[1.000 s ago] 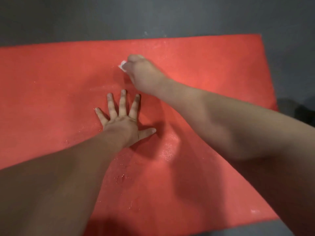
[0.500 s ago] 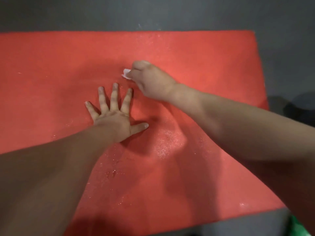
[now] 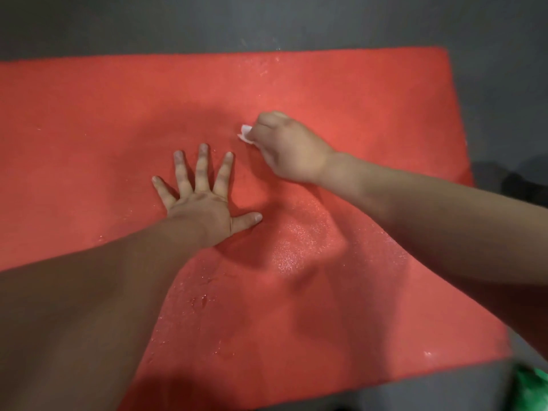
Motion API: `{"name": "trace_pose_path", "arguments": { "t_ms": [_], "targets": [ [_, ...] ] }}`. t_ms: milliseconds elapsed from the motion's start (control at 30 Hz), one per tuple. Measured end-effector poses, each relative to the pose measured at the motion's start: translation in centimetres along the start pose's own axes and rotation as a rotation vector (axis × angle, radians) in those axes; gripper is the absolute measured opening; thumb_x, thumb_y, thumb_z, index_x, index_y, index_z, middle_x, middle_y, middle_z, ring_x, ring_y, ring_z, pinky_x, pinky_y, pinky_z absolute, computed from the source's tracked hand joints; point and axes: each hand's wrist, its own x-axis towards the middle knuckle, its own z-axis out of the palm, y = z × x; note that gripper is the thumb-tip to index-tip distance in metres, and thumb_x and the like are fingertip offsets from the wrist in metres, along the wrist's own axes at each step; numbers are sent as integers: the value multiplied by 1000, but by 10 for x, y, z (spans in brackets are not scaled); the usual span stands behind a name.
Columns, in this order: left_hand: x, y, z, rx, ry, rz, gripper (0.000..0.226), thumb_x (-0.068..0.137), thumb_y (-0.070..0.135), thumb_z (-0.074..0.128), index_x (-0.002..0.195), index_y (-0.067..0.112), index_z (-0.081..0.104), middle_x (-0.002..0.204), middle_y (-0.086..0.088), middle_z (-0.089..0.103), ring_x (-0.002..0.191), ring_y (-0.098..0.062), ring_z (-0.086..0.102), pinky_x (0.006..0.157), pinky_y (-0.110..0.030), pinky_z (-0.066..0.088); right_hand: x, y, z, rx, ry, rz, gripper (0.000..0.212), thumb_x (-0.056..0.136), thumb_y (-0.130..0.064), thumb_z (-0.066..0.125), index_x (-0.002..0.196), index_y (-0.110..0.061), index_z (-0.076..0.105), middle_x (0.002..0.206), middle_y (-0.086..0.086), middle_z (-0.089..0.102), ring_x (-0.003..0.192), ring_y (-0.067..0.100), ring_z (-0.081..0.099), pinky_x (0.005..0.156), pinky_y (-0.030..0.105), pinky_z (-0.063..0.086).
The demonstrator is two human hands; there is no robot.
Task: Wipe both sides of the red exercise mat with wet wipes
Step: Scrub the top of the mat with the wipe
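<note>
The red mat (image 3: 370, 114) lies flat on a dark grey floor (image 3: 267, 22) and fills most of the view. Its far edge runs straight across the top, its right edge slants down the right side, and its near edge shows at the lower right; the left end runs out of view. A strip of bare floor borders the far edge and the right edge.

The left hand (image 3: 201, 200) is pressed flat on the mat near its middle, fingers straight and spread wide, thumb pointing right. The right hand (image 3: 287, 149) sits just beyond and to the right of it, apart from it, fingers curled round a small white wipe (image 3: 245, 133) whose corner sticks out to the left and rests on the mat.

Wet droplets (image 3: 201, 301) and a glistening patch (image 3: 293, 247) show on the mat near the forearms. Open mat lies to the far side, left and right of the hands. Something green (image 3: 532, 387) sits on the floor at the near right corner, off the mat; what it is I cannot tell.
</note>
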Motion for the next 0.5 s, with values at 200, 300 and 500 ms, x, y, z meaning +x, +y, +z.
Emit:
{"name": "trace_pose_path", "arguments": {
  "t_ms": [200, 300, 500],
  "targets": [
    [-1, -1, -1, 3, -18, 5, 122, 65, 102, 31, 142, 45, -45, 148, 1, -57, 140, -42, -46, 112, -78, -11, -11, 49, -20, -167, 132, 352, 23, 98, -16, 46, 105, -4, 65, 98, 21, 60, 93, 42, 57, 82, 44, 42],
    [-1, 0, -1, -5, -8, 9, 123, 65, 102, 31, 144, 44, -43, 150, 1, -56, 141, -42, -45, 112, -78, -11, -10, 28, -8, -144, 137, 450, 21, 92, -8, 48, 105, -7, 65, 96, 20, 61, 92, 42, 58, 80, 44, 43],
    [0, -2, 0, -18, 8, 21, 123, 64, 103, 31, 146, 45, -41, 152, 1, -54, 142, -42, -44, 111, -77, -12, -45, -27, -1, -21, -90, -132, 28, 99, -16, 47, 118, -5, 64, 94, 13, 60, 86, 34, 55, 78, 42, 47]
  ]
}}
